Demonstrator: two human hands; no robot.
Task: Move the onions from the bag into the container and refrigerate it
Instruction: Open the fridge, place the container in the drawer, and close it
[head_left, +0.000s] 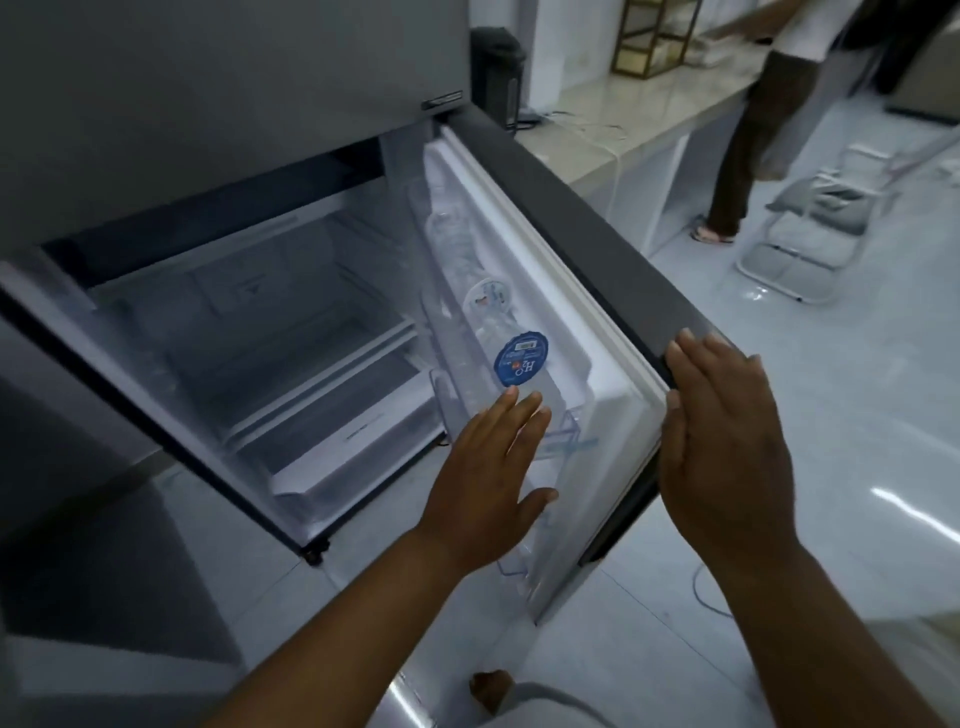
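Note:
The grey fridge (218, 119) stands in front of me with its lower door (582, 218) swung open to the right. My right hand (722, 457) lies flat against the door's outer edge, fingers straight, holding nothing. My left hand (493, 478) hovers open in front of the door's inner shelves, fingers spread, just below a water bottle with a blue cap (522, 358). Inside, the shelves (332, 358) and the bottom drawer (337, 457) look bare from here. No onions, bag or container are in view.
A second bottle with a white cap (488, 296) sits higher in the door rack. A light counter (639, 114) runs to the right with a dark appliance (498, 73). Another person (758, 135) stands by it, next to a folding chair (815, 228). The floor is glossy white tile (831, 415).

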